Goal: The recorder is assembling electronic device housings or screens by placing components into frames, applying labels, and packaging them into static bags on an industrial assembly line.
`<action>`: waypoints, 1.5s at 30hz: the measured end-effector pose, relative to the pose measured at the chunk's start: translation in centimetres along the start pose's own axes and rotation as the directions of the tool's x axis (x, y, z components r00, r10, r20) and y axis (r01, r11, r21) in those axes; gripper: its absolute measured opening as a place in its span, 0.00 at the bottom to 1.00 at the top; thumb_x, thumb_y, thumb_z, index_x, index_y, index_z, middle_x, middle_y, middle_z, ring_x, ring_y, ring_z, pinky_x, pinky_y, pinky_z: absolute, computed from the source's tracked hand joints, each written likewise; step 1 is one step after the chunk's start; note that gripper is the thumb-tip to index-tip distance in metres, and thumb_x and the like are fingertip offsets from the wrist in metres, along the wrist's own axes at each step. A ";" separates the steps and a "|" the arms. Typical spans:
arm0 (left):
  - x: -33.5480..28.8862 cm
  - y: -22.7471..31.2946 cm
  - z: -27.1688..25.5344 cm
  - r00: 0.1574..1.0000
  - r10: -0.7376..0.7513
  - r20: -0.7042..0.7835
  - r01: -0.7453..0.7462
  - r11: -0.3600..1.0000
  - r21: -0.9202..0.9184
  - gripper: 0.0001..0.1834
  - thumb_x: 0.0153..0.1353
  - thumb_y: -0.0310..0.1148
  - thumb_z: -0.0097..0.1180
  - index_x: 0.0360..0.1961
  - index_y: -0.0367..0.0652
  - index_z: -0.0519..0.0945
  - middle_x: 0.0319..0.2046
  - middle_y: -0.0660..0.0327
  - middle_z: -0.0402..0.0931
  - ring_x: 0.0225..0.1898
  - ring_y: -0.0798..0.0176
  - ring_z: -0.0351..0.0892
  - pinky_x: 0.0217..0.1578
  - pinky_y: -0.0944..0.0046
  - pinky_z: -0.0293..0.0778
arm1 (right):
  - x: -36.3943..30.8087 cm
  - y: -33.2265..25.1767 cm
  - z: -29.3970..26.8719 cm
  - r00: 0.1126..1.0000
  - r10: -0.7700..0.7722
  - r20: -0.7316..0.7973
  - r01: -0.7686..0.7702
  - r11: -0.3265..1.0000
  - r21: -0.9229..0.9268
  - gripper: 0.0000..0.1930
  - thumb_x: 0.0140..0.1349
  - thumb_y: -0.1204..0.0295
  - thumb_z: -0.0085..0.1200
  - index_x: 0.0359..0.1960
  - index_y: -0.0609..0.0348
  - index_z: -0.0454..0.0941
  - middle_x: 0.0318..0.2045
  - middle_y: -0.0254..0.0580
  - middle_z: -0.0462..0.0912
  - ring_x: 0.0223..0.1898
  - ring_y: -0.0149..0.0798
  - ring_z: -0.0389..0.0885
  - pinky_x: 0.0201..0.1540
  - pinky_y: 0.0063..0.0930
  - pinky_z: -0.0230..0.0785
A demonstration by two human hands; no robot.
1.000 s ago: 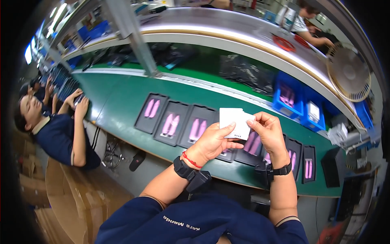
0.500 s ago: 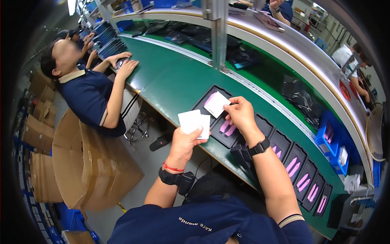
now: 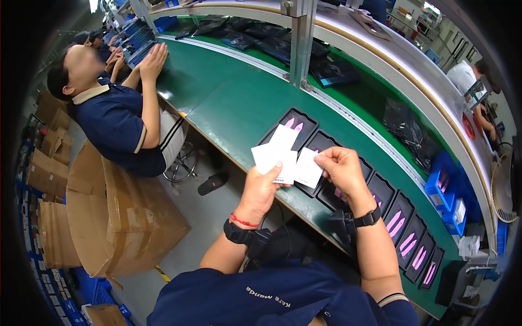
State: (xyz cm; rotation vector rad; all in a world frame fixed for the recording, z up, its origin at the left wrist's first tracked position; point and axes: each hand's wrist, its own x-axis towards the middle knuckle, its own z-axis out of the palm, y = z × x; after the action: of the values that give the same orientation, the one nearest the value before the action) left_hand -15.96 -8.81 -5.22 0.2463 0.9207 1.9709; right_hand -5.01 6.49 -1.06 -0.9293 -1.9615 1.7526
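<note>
Tabletop [image 3: 228,108]: under trays [image 3: 383,187]
Left hand [image 3: 258,193]: clamped on cards [image 3: 265,160]
Right hand [image 3: 345,169]: pinching one card [image 3: 307,168], likely dealing
Release: next, cleanly

A green workbench [image 3: 217,103] is extending across the room. A pale-topped shelf [image 3: 391,49] is running above the workbench's far side, and a metal post [image 3: 300,54] is rising at its far edge. Grey floor [image 3: 187,244] is showing on the workbench's near side. There, a stool base [image 3: 182,169] is standing near the workbench; a large open cardboard box [image 3: 136,231] and smaller cartons [image 3: 51,174] are standing farther out.
</note>
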 end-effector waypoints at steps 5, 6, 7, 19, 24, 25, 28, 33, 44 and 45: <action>0.3 0.0 -0.6 0.980 0.187 -0.072 -0.168 0.963 0.209 0.14 0.60 0.23 0.54 0.47 0.34 0.72 0.36 0.58 0.77 0.33 0.65 0.77 0.30 0.66 0.73 | 1.4 3.1 -1.0 0.898 -0.410 -0.158 0.290 0.824 -0.487 0.09 0.53 0.74 0.59 0.32 0.69 0.79 0.22 0.46 0.81 0.22 0.40 0.79 0.29 0.30 0.71; 0.3 -0.1 -0.3 0.980 0.187 -0.063 -0.170 0.964 0.206 0.14 0.59 0.23 0.54 0.47 0.34 0.73 0.36 0.58 0.77 0.33 0.65 0.77 0.30 0.66 0.73 | 1.2 3.5 -1.2 0.897 -0.410 -0.164 0.287 0.824 -0.487 0.09 0.53 0.74 0.59 0.32 0.69 0.79 0.22 0.46 0.81 0.22 0.40 0.79 0.29 0.30 0.71; 0.2 -0.3 -0.4 0.979 0.190 -0.068 -0.172 0.962 0.211 0.14 0.59 0.23 0.54 0.47 0.34 0.73 0.36 0.58 0.77 0.33 0.65 0.77 0.30 0.66 0.73 | 0.5 2.6 -0.7 0.865 -0.463 -0.194 0.286 0.773 -0.566 0.11 0.53 0.73 0.59 0.34 0.69 0.79 0.24 0.49 0.81 0.25 0.45 0.80 0.32 0.33 0.72; -0.2 -2.7 3.5 0.987 -0.067 0.147 0.057 0.996 0.073 0.20 0.68 0.38 0.44 0.52 0.32 0.70 0.44 0.53 0.76 0.44 0.58 0.78 0.41 0.61 0.75 | -5.2 1.7 -4.4 0.977 -0.034 -0.213 0.045 0.998 0.047 0.03 0.54 0.80 0.59 0.29 0.64 0.77 0.25 0.34 0.80 0.26 0.22 0.76 0.30 0.15 0.68; 0.2 -5.0 4.2 0.993 0.013 0.121 -0.034 0.984 0.173 0.14 0.62 0.26 0.52 0.49 0.34 0.73 0.40 0.59 0.78 0.40 0.68 0.77 0.43 0.68 0.72 | -6.5 4.4 -6.0 0.876 -0.219 -0.429 0.004 0.893 -0.449 0.09 0.50 0.76 0.62 0.33 0.66 0.77 0.24 0.42 0.81 0.24 0.33 0.78 0.31 0.24 0.70; 0.2 -5.4 4.7 0.992 0.004 0.129 -0.026 0.985 0.173 0.14 0.62 0.26 0.52 0.49 0.34 0.73 0.40 0.59 0.78 0.40 0.68 0.77 0.43 0.68 0.72 | -6.9 3.9 -5.6 0.799 -0.415 -0.436 0.081 0.792 -0.606 0.12 0.49 0.74 0.63 0.33 0.66 0.78 0.23 0.46 0.80 0.23 0.39 0.79 0.30 0.29 0.71; -0.1 -6.6 6.5 0.991 0.018 0.133 -0.034 0.993 0.113 0.14 0.59 0.21 0.55 0.47 0.34 0.75 0.40 0.62 0.78 0.40 0.70 0.76 0.43 0.69 0.72 | -7.4 3.7 -5.4 0.869 -0.158 -0.469 0.058 0.974 -0.220 0.12 0.49 0.70 0.66 0.29 0.65 0.79 0.20 0.39 0.80 0.20 0.26 0.74 0.27 0.21 0.68; -0.2 -8.4 8.1 0.976 -0.057 0.211 0.031 0.992 0.123 0.14 0.58 0.22 0.56 0.46 0.35 0.75 0.42 0.61 0.77 0.44 0.68 0.75 0.45 0.68 0.71 | -9.0 2.8 -6.7 0.959 0.004 -0.285 0.027 0.994 0.103 0.05 0.55 0.75 0.60 0.28 0.66 0.80 0.21 0.30 0.79 0.20 0.19 0.69 0.21 0.14 0.60; 0.0 -9.6 9.1 0.992 -0.039 0.123 0.027 0.994 0.106 0.14 0.58 0.20 0.55 0.47 0.34 0.74 0.43 0.60 0.76 0.45 0.68 0.75 0.48 0.67 0.69 | -11.8 5.3 -11.9 0.876 -0.098 -0.473 -0.171 0.853 -0.493 0.11 0.50 0.72 0.63 0.31 0.67 0.79 0.21 0.45 0.81 0.22 0.36 0.78 0.29 0.26 0.70; -0.3 -9.7 9.5 0.990 -0.045 0.130 0.030 0.993 0.118 0.14 0.58 0.20 0.56 0.46 0.34 0.74 0.42 0.61 0.76 0.44 0.68 0.75 0.47 0.67 0.70 | -12.0 5.6 -11.3 0.848 -0.182 -0.498 -0.138 0.831 -0.539 0.15 0.46 0.69 0.65 0.32 0.67 0.79 0.21 0.49 0.79 0.21 0.42 0.78 0.30 0.29 0.70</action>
State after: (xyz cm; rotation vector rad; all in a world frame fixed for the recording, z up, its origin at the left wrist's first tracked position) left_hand -4.60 -1.29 -5.19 0.4182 0.9470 1.8457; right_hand 12.35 6.96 -2.59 -1.3880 -2.0816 0.7389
